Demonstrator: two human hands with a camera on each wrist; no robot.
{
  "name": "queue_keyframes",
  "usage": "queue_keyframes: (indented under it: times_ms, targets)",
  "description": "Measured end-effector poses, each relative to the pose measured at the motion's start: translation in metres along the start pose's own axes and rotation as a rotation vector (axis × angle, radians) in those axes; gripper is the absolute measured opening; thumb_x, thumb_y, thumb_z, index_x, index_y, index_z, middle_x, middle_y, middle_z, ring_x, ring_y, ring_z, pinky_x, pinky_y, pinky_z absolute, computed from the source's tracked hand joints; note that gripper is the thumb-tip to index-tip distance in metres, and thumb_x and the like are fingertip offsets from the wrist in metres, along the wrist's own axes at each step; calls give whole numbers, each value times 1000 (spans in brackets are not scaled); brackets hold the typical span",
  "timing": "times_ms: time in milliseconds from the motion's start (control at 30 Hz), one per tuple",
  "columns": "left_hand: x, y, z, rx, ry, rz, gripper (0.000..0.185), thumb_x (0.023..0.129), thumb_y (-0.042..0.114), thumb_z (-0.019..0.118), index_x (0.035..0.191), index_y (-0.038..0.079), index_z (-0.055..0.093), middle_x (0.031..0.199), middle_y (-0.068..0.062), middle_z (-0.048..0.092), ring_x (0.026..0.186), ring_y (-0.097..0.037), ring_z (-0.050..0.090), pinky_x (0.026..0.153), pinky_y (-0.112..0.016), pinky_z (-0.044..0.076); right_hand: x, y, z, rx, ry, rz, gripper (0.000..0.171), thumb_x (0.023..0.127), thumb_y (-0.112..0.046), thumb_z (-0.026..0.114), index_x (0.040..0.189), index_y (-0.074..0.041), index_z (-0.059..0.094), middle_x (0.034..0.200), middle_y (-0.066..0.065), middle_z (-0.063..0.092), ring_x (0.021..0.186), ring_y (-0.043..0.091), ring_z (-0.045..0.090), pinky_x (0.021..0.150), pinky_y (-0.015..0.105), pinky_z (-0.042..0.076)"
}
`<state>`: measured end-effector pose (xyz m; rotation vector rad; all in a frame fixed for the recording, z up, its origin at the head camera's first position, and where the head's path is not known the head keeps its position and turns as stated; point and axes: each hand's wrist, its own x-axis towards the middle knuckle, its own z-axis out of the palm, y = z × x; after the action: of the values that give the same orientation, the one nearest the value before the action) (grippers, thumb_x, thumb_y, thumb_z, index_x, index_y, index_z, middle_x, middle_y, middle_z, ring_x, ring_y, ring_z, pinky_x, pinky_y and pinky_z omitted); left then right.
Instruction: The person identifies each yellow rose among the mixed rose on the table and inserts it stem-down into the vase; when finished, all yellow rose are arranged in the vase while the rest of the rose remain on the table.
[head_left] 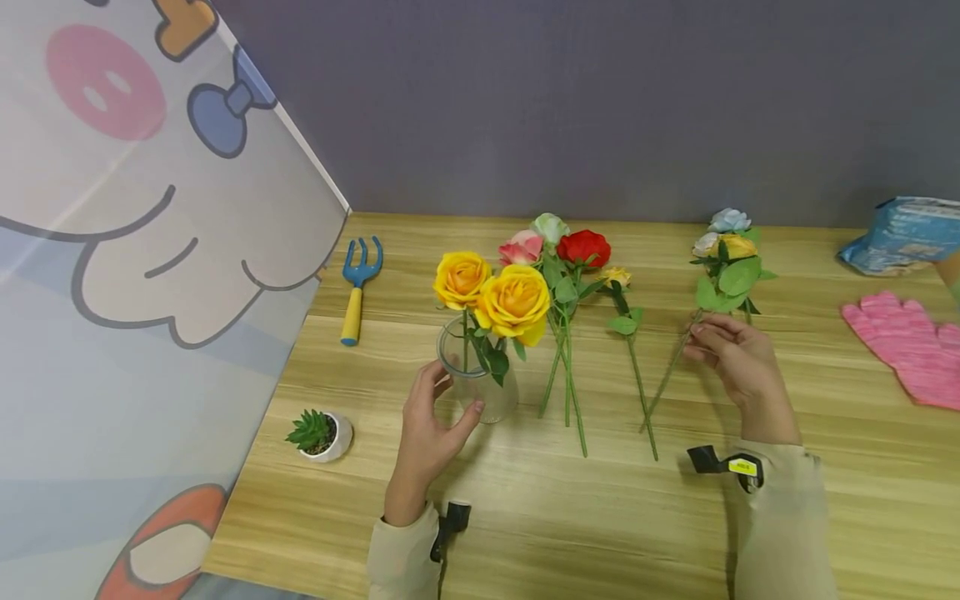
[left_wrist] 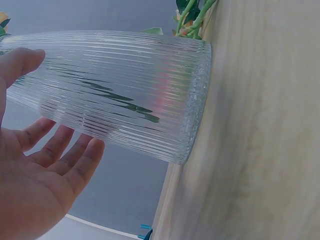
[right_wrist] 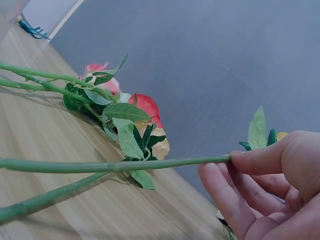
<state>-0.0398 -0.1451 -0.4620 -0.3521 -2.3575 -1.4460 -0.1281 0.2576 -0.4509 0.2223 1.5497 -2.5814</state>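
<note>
A ribbed clear glass vase [head_left: 480, 387] stands on the wooden table [head_left: 570, 517] with two yellow roses [head_left: 498, 292] in it. My left hand [head_left: 450, 396] cups the vase from the left, thumb against its lower wall. In the left wrist view the vase [left_wrist: 125, 90] fills the frame, and the fingers [left_wrist: 65, 150] are straight and slightly off the glass. My right hand [head_left: 701, 337] pinches the green stem [head_left: 671, 371] of a flower with yellow, white and pale blue blooms [head_left: 727, 242] lying on the table. The right wrist view shows thumb and fingertips [right_wrist: 250, 160] on that stem [right_wrist: 125, 165].
Pink, pale green and red roses [head_left: 562, 250] and a small yellow rose [head_left: 617, 277] lie between the hands. A blue garden fork [head_left: 358, 283] and a potted succulent [head_left: 318, 433] sit left. Pink gloves [head_left: 903, 346] and a blue packet [head_left: 900, 233] lie right. A cartoon panel [head_left: 135, 250] bounds the left side.
</note>
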Motion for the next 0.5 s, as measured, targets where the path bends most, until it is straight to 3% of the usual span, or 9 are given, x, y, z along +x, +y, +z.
queue_keyframes:
  times_ms: [500]
  targets:
    - [-1, -1, 1, -2, 0, -9, 62, 85, 1, 78, 140, -5, 51, 136, -21, 58, 126, -39, 59, 102, -52, 56, 2, 6, 5, 105, 18, -113, 21, 99, 14, 54, 96, 3, 71, 91, 9, 75, 79, 17, 74, 69, 25, 64]
